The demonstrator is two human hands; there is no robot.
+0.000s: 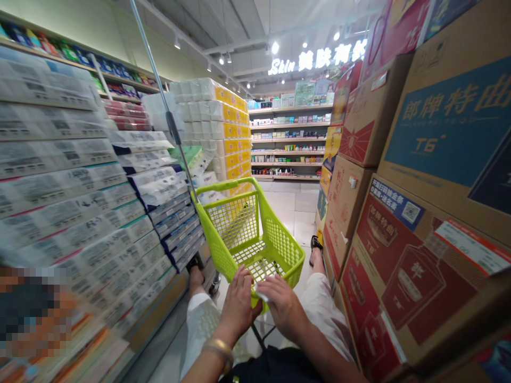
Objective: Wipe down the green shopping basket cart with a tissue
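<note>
Both hands meet at the near rim of a lime-green shopping basket, which stands on the floor in the aisle just ahead of the person's knees. The left hand is loosely curled, fingers bent over the basket's edge and touching it; the right hand lies beside it, fingers partly folded around a small white slip pinched against the rim — what the slip is cannot be told. Both forearms reach forward and down from the bottom of the view, wrists close together, and a gold bangle sits on the left wrist. To the right rise stacked cardboard cartons, red and brown, one with a blue panel reading "T6" under large Chinese characters. To the left stand stacked packs of tissue; their print is too blurred to read. Far down the aisle a lit sign begins "Skin", followed by Chinese characters.
</note>
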